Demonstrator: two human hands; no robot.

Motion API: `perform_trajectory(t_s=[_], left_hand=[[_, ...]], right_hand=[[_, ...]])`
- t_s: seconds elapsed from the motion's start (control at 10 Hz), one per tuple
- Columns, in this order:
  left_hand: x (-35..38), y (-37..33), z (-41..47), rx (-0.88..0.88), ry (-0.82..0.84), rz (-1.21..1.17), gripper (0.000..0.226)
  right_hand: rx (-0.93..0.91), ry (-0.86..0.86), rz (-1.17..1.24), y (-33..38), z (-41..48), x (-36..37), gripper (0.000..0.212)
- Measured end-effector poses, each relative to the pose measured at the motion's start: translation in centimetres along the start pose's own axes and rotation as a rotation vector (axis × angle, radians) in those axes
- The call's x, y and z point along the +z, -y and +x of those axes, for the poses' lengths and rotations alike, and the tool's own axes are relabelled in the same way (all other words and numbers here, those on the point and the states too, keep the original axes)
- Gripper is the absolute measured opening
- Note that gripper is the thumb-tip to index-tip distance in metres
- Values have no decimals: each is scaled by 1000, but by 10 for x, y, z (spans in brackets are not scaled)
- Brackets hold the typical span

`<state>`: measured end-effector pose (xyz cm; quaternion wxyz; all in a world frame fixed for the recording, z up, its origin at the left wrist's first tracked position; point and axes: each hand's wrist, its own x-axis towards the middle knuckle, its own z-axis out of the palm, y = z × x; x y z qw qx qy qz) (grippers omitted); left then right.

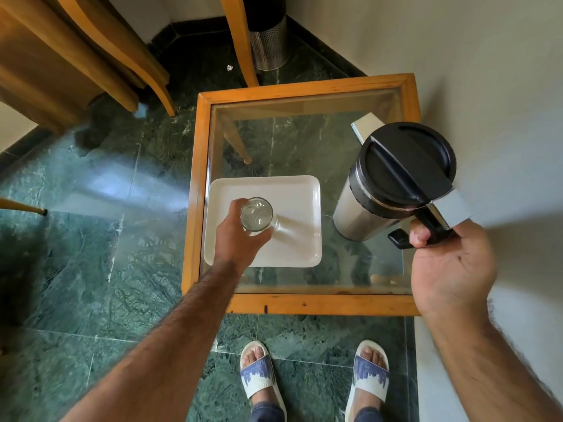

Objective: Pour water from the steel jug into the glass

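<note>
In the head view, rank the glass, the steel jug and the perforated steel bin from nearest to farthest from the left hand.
1. Glass: gripped by the left hand, over the white tray.
2. Steel jug: to the right, held by its handle in the right hand.
3. Perforated steel bin: on the floor in the far corner, beyond the table.

Left hand (239, 236) grips glass (256, 214); right hand (451, 266) lifts steel jug (365, 205).

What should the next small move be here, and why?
Probably swing the steel jug leftward until its spout is over the glass, then tip. The right hand grips the jug's handle with the jug off to the right of the white tray, lid on and no water flowing, while the left hand holds the glass over the tray.
</note>
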<state>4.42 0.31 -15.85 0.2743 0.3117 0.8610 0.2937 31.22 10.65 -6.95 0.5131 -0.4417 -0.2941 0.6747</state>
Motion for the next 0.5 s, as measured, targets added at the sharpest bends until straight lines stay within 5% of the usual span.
perform_trajectory(t_s=[0.2,0.3,0.4,0.5], left_hand=[[-1,-9,-4,-30,77,83,74],[-9,-22,-13,5,130,195,99],[-25,-38,-22,177,47,364,108],[-52,-66,-34,396,-35,524,100]], right_hand=[[-14,-32,-38,-2,-1,-1,42],[6,-56,-90,6,-4,1,29],[-147,-60,-249,22,-2,5,26],[-485,111,-877,61,-3,22,62]])
